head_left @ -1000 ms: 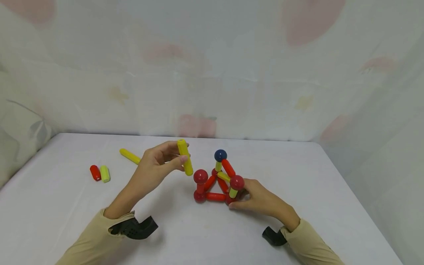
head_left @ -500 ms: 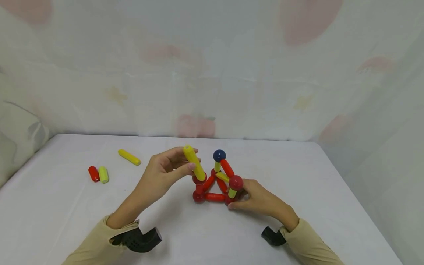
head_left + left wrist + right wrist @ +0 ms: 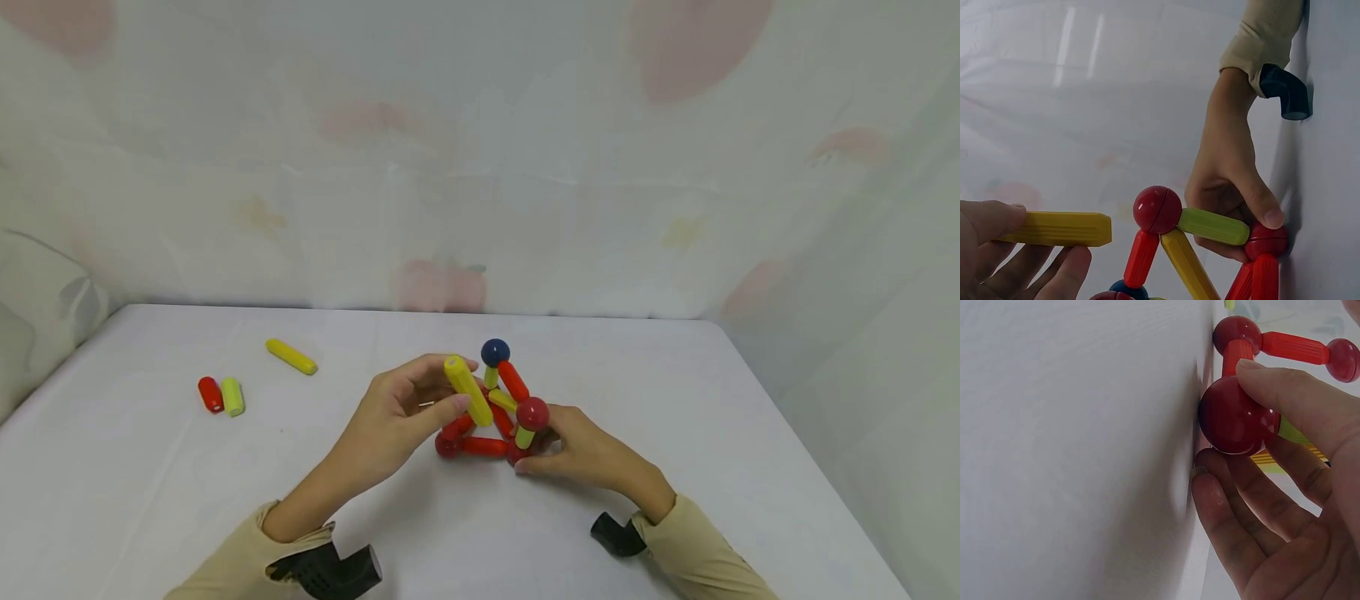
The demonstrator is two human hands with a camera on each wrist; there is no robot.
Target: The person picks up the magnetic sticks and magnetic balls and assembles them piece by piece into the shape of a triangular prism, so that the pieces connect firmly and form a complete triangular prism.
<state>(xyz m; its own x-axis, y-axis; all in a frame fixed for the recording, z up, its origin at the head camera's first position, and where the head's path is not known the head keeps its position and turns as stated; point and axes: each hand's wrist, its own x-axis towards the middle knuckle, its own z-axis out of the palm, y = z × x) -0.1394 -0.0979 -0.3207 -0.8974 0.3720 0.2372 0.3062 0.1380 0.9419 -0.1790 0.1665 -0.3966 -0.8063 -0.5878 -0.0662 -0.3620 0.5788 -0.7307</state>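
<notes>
My left hand (image 3: 408, 417) pinches a long yellow magnetic rod (image 3: 468, 390) between thumb and fingers, tilted, over the left side of a frame of magnetic rods and balls. In the left wrist view the yellow rod (image 3: 1079, 229) points at the upper right red ball (image 3: 1157, 210), with a gap between them. My right hand (image 3: 592, 450) grips the lower right red ball (image 3: 1235, 415) at the table surface. Three red rods form the base triangle. A blue ball (image 3: 495, 352) tops the back post. My left hand and its rod hide the upper left ball in the head view.
On the left of the white table (image 3: 150, 500) lie a yellow rod (image 3: 291, 357), a short red rod (image 3: 211, 394) and a short light-green rod (image 3: 233, 397). A patterned cloth (image 3: 570, 167) hangs behind the table's back edge.
My left hand has moved right and down with the yellow rod, from beside the frame to over its left part; the rod tilts more. My right hand stays on the ball.
</notes>
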